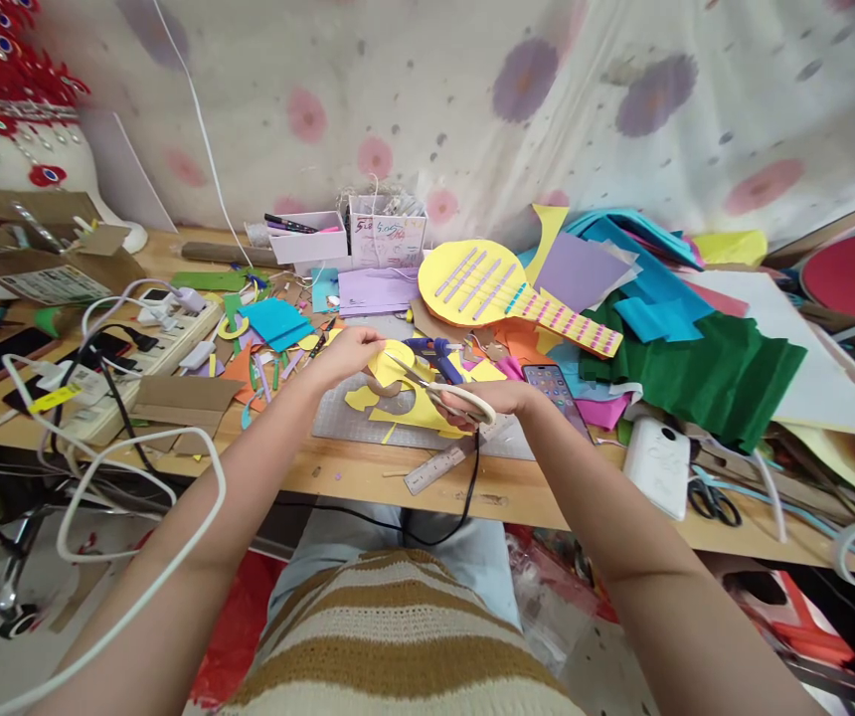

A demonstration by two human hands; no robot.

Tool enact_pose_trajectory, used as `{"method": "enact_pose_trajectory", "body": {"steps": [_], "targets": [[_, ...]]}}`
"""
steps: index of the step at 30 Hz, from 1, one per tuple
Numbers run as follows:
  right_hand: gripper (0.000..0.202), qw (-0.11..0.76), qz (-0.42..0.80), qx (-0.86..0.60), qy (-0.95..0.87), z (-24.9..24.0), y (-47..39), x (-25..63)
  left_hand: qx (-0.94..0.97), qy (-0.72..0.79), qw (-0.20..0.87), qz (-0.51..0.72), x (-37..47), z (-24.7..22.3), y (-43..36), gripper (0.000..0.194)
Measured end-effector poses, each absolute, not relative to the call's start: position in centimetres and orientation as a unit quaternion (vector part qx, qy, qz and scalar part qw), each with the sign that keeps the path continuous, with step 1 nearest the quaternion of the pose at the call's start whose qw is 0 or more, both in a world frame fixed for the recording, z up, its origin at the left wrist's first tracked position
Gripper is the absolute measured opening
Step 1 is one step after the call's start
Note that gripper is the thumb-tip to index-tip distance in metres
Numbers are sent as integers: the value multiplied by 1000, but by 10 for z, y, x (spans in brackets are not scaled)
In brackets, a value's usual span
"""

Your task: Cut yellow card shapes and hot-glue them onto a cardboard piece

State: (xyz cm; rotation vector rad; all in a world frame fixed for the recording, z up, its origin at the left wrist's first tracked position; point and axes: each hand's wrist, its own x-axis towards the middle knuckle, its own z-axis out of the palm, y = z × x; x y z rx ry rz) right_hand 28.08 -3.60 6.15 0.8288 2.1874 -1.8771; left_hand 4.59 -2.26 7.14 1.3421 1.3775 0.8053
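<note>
Near the middle of the table, my left hand pinches the edge of a small yellow piece. My right hand is closed round the cream handles of a pair of scissors. The scissor blades point left and lie against the yellow piece. Beneath both hands, yellow offcuts lie on a grey cutting mat. A blue glue gun rests just behind the scissors. Farther back lies a yellow paper lute shape with purple strips and a dotted neck.
A metal ruler sits by the table's front edge. To the right are a phone, a white power bank, black scissors and green paper. A power strip and looping white cables are at the left.
</note>
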Motion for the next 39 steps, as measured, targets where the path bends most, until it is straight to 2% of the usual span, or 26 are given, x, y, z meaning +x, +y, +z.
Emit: {"method": "enact_pose_trajectory", "body": {"steps": [12, 28, 39], "targets": [[46, 73, -607, 257, 748, 65, -35, 279, 556, 573, 497, 341, 45, 67, -18, 9], [47, 28, -703, 281, 653, 57, -31, 276, 546, 581, 498, 340, 40, 69, -20, 10], [50, 5, -711, 306, 632, 62, -33, 271, 524, 584, 513, 349, 39, 65, -19, 8]]}}
